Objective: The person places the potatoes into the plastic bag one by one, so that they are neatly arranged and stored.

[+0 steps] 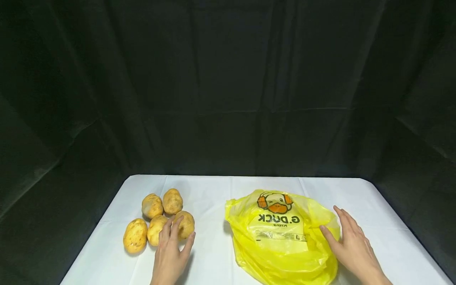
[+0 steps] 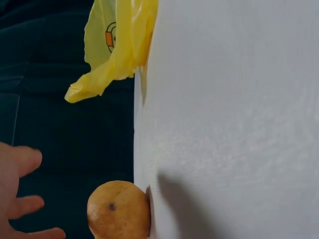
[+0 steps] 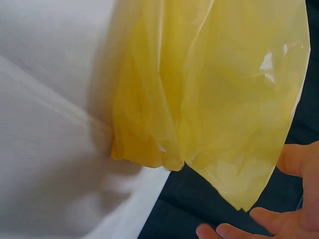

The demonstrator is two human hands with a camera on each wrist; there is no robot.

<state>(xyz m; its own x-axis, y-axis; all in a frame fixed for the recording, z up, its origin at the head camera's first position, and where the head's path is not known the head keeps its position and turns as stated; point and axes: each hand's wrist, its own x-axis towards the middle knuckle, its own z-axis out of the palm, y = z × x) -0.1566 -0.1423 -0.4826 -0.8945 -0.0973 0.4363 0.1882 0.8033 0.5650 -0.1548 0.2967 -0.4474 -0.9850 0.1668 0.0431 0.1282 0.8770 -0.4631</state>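
Several potatoes (image 1: 152,206) lie grouped at the left of the table. Above the nearest ones, in the head view, my left hand (image 1: 170,253) hovers with fingers spread; in the left wrist view its fingers (image 2: 25,205) are apart from a potato (image 2: 118,210). A yellow plastic bag (image 1: 278,241) with a printed duck and "G.DUCK KIDS" lettering stands puffed out at centre right. Beside its right edge is my right hand (image 1: 352,247), fingers extended and thumb near the plastic. The right wrist view shows these fingers (image 3: 279,219) around the bag's edge (image 3: 244,164); whether they touch it I cannot tell.
A white cloth (image 1: 210,190) covers the table, which has rounded far corners. Dark curtains (image 1: 228,87) hang behind it and along both sides. Between the potatoes and the bag runs a strip of bare white cloth.
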